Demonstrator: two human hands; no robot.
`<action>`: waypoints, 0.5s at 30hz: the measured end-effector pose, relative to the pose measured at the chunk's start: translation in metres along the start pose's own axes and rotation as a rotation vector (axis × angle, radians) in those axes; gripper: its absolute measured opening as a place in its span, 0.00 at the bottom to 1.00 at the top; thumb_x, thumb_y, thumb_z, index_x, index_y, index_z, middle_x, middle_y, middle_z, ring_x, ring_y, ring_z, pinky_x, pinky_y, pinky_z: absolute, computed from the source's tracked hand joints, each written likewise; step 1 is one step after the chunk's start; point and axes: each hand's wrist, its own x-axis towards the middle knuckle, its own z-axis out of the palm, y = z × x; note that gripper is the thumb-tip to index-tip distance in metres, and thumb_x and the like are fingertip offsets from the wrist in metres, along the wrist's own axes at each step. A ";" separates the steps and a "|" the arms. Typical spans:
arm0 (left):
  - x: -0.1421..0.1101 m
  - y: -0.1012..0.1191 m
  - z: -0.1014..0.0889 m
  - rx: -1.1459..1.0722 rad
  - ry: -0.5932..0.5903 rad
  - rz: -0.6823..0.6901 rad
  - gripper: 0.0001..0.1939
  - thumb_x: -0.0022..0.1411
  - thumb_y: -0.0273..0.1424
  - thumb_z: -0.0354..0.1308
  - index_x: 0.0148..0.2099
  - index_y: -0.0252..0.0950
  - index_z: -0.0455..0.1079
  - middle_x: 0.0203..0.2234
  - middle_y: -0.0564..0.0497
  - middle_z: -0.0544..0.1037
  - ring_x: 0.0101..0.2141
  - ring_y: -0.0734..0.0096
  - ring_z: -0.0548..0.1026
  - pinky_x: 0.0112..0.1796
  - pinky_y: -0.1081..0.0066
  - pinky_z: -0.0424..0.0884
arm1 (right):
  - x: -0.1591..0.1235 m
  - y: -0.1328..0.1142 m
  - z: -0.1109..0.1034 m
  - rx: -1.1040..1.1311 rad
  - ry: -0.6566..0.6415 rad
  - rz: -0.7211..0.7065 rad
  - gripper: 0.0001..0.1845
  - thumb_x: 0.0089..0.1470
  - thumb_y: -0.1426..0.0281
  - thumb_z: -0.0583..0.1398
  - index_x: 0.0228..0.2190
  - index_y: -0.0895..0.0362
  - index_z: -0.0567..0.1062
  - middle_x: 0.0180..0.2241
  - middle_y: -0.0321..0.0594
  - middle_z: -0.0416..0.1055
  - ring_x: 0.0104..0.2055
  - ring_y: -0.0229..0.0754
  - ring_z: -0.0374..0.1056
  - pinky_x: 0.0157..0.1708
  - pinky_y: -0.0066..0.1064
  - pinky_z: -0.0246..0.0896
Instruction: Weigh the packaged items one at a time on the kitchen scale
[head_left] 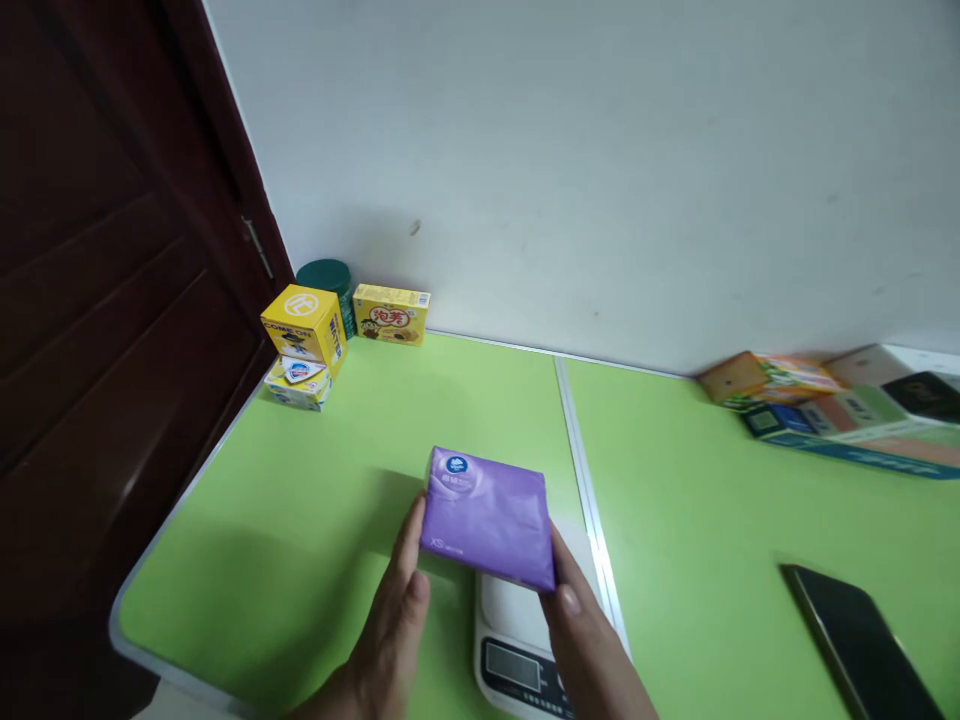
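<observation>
Pack, purple, at lower centre of the frame, held between the two hands over the scale. Printed face turned up toward the camera; blue oval logo at its upper left corner, "XS" at its lower left.

Left hand: fingers along the pack's left edge, thumb apart from the fingers and nearer the camera. Right hand: grips the pack's lower right corner, thumb at the front edge. Both hands engaged with the pack, spaced about as far apart as its width.

Scale, white with dark panel, at bottom centre on the green table; partly hidden by the pack and right hand. Display too dim to read.

Upper left of the frame: yellow cube resting on the soap box, tub with dark green lid behind, snack box standing upright against the wall. Right edge: orange box and several other cartons grouped by the wall, image blurred there. Lower right: phone, dark, lying flat. Door, dark red, fills the left side.
</observation>
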 end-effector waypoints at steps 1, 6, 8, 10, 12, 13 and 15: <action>0.002 0.000 -0.008 0.000 0.022 -0.010 0.33 0.67 0.50 0.37 0.70 0.47 0.40 0.69 0.59 0.41 0.68 0.63 0.38 0.65 0.62 0.37 | 0.002 -0.002 0.011 -0.002 0.000 0.026 0.35 0.53 0.48 0.57 0.60 0.44 0.62 0.65 0.33 0.54 0.69 0.56 0.42 0.65 0.54 0.39; 0.016 0.010 -0.051 -0.005 0.205 0.019 0.33 0.67 0.51 0.36 0.70 0.47 0.41 0.69 0.58 0.43 0.68 0.63 0.39 0.65 0.63 0.39 | 0.015 -0.010 0.073 0.013 -0.078 0.077 0.41 0.52 0.45 0.56 0.62 0.44 0.56 0.68 0.34 0.46 0.70 0.54 0.37 0.66 0.55 0.31; 0.019 0.017 -0.067 0.004 0.257 0.048 0.32 0.67 0.50 0.35 0.70 0.47 0.43 0.69 0.58 0.45 0.67 0.64 0.40 0.65 0.63 0.38 | 0.021 -0.013 0.095 0.019 -0.123 0.072 0.39 0.53 0.46 0.56 0.63 0.43 0.55 0.68 0.32 0.45 0.70 0.51 0.35 0.66 0.53 0.29; 0.022 0.022 -0.081 0.013 0.290 0.071 0.31 0.68 0.49 0.35 0.69 0.48 0.44 0.69 0.58 0.46 0.67 0.65 0.41 0.64 0.63 0.39 | 0.026 -0.016 0.112 0.031 -0.142 0.073 0.39 0.53 0.46 0.56 0.63 0.43 0.55 0.68 0.31 0.45 0.70 0.50 0.35 0.67 0.51 0.29; 0.031 0.026 -0.091 0.022 0.307 0.096 0.30 0.68 0.49 0.37 0.69 0.48 0.45 0.69 0.58 0.47 0.67 0.65 0.42 0.64 0.64 0.40 | 0.036 -0.020 0.124 0.041 -0.143 0.074 0.41 0.52 0.46 0.58 0.63 0.44 0.55 0.68 0.32 0.45 0.70 0.49 0.36 0.67 0.51 0.30; 0.038 0.028 -0.096 0.024 0.307 0.112 0.30 0.68 0.48 0.37 0.69 0.47 0.45 0.69 0.57 0.47 0.67 0.65 0.42 0.64 0.64 0.40 | 0.043 -0.022 0.129 0.042 -0.143 0.067 0.42 0.51 0.46 0.59 0.63 0.45 0.55 0.68 0.33 0.45 0.70 0.49 0.36 0.67 0.50 0.30; 0.061 0.030 -0.104 0.028 0.295 0.147 0.31 0.68 0.48 0.37 0.69 0.45 0.47 0.68 0.54 0.50 0.67 0.65 0.45 0.64 0.64 0.42 | 0.065 -0.025 0.136 0.041 -0.144 0.030 0.42 0.51 0.46 0.59 0.62 0.47 0.56 0.68 0.35 0.46 0.70 0.49 0.38 0.67 0.49 0.30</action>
